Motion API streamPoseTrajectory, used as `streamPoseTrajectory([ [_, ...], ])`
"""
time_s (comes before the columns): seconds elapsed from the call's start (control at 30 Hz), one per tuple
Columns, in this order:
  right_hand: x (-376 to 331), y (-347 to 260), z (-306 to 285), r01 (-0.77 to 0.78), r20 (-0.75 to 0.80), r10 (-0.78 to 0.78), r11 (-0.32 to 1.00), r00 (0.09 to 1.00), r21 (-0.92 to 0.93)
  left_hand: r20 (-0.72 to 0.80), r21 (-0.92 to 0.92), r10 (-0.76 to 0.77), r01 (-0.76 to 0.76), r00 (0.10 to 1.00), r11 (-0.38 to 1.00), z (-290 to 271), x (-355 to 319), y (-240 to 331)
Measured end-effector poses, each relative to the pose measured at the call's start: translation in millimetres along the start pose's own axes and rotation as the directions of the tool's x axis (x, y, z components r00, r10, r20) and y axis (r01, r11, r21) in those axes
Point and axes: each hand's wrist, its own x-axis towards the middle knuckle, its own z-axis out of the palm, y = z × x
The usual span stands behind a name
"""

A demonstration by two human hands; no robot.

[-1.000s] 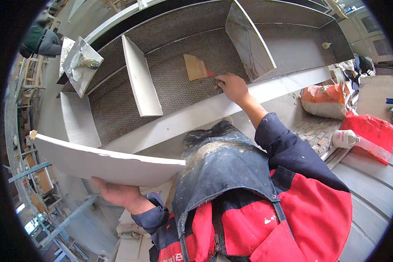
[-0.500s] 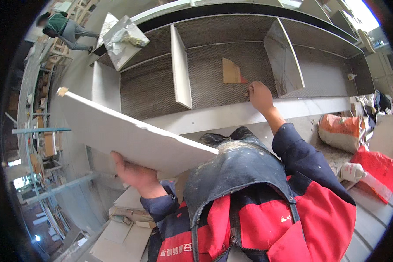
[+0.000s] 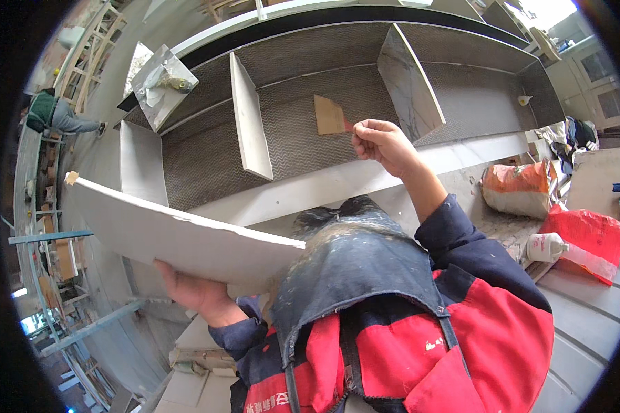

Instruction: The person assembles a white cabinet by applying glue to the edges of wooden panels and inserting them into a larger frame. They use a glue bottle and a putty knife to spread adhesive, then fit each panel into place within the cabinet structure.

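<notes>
My left hand [image 3: 193,286] grips the lower edge of a flat pale-grey panel [image 3: 179,224], which tilts in front of me with a small tan piece at its far left corner. My right hand [image 3: 387,146] is above the front edge of a long box-like cabinet frame [image 3: 293,192], fingers curled in a pinch; whatever sits between them is too small to name. Just left of those fingertips, in the middle compartment, is a tan flat piece [image 3: 329,115] with a reddish bit at its right edge.
Upright dividers [image 3: 250,117] split the frame. A plastic-covered board [image 3: 162,88] rests on its far left corner. To the right are an orange-and-white sack [image 3: 518,187], a red bag [image 3: 585,241] and a white bottle [image 3: 546,247]. Another person [image 3: 58,113] is at far left.
The whole scene has shifted left in view. My right hand has lifted slightly and turned, its pinched fingers showing more. The left hand still holds the panel.
</notes>
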Motion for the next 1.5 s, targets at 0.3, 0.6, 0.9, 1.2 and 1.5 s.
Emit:
streamPoseTrajectory([
  [0.3,22,47,-51,0.021,-0.103,-0.451,0.26,0.887,-0.965,-0.201,0.096,0.053,-0.034,0.978,0.995,6,-8,13],
  [0.6,45,84,-59,0.109,0.096,-0.477,-0.001,0.874,-0.994,-0.197,0.085,0.045,-0.029,0.979,0.996,-8,-15,26],
  [0.9,58,90,-61,0.137,0.132,-0.548,-0.031,0.826,-0.99,0.259,-0.085,-0.067,0.091,0.964,0.992,-51,-17,41],
  [1.2,15,43,-9,0.022,-0.097,-0.026,0.999,0.995,-0.044,-0.312,0.176,0.157,-0.105,0.937,0.979,-1,-30,28],
  [1.5,-39,-4,40,-0.004,0.178,-0.071,0.922,0.981,0.388,-0.123,0.069,0.049,-0.041,0.991,0.997,-9,-20,24],
])
